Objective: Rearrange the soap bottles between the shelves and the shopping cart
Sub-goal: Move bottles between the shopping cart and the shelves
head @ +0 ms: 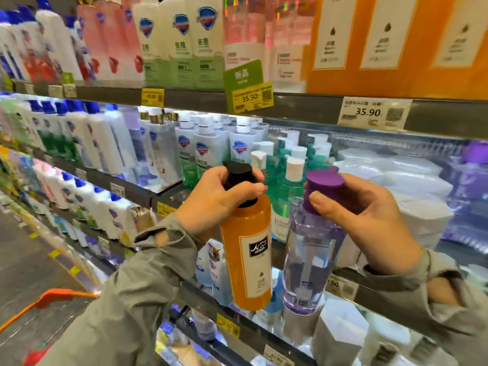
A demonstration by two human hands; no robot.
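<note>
My left hand (211, 199) grips the black pump cap of an orange soap bottle (247, 249), which hangs upright in front of the shelves. Beside it on the right, my right hand (361, 207) pinches the purple pump cap of a clear lilac soap bottle (309, 260). The two bottles hang side by side, nearly touching. An orange edge of the shopping cart (58, 295) shows at the lower left, below my left sleeve.
Shelves full of soap bottles run from left to right on several levels. Green pump bottles (280, 180) stand right behind the held bottles. Large orange bottles (396, 43) fill the top right. White packs (412, 186) lie on the middle shelf at right. Price tags (373, 112) line the shelf edges.
</note>
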